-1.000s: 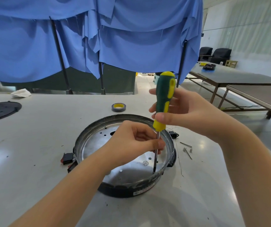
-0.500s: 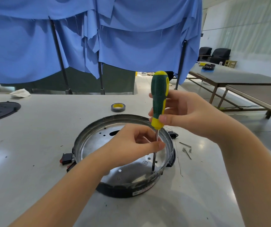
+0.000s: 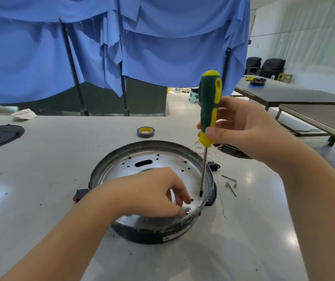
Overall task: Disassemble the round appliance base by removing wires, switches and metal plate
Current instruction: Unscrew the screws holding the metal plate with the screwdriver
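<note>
While the round appliance base [image 3: 152, 232] sits near the table's [image 3: 51, 179] front, the left hand [image 3: 152, 193] reaches into it, fingertips pinching what looks like a small screw [image 3: 187, 210] on the metal plate [image 3: 162, 161] at five o'clock. At two o'clock the right hand [image 3: 241, 126] grips a green-yellow screwdriver [image 3: 209, 110] upright. Loose screws [image 3: 231, 184] lie at three o'clock; a tape roll [image 3: 145, 132] lies at twelve.
</note>
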The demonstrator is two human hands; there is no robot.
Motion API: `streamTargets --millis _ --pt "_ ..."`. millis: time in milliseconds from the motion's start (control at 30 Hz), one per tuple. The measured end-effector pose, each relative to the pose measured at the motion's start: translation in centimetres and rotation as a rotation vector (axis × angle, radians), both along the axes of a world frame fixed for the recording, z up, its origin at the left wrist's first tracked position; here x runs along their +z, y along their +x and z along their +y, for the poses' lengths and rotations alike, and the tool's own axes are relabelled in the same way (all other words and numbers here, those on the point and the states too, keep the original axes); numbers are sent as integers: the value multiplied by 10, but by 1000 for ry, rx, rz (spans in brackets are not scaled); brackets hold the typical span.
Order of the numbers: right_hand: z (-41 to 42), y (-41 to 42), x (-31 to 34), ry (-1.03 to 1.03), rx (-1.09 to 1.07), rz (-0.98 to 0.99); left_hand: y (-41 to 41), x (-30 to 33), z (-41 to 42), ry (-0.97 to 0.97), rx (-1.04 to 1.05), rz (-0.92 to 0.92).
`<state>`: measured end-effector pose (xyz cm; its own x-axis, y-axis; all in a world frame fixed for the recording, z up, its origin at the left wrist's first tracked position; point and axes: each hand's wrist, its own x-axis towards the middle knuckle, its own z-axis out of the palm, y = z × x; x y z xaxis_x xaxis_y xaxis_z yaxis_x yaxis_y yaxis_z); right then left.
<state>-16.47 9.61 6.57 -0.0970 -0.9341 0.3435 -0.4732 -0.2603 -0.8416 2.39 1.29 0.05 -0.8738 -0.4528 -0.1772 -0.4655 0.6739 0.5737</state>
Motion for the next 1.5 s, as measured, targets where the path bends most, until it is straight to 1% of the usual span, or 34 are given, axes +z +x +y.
streamTargets --millis 167,400,733,1033,1333,1433,1500 --pt "-2 5 -2 20 -20 112 -5 -3 7 -65 -16 -5" --pt "-4 5 -4 43 -27 139 -9 -7 7 -168 -14 14" --pt "-7 6 -6 61 -16 154 -11 -12 12 -219 -58 -65" --pt "-8 7 -6 59 -27 180 -10 -11 13 -231 -72 -85" --pt "-7 8 -6 45 -36 145 -11 -13 10 -214 -56 -76" --pt "-3 9 -3 1 -16 61 -11 -12 7 -175 -49 -34" --pt "-1 9 0 -4 15 -16 -9 -10 3 -103 -31 -4"
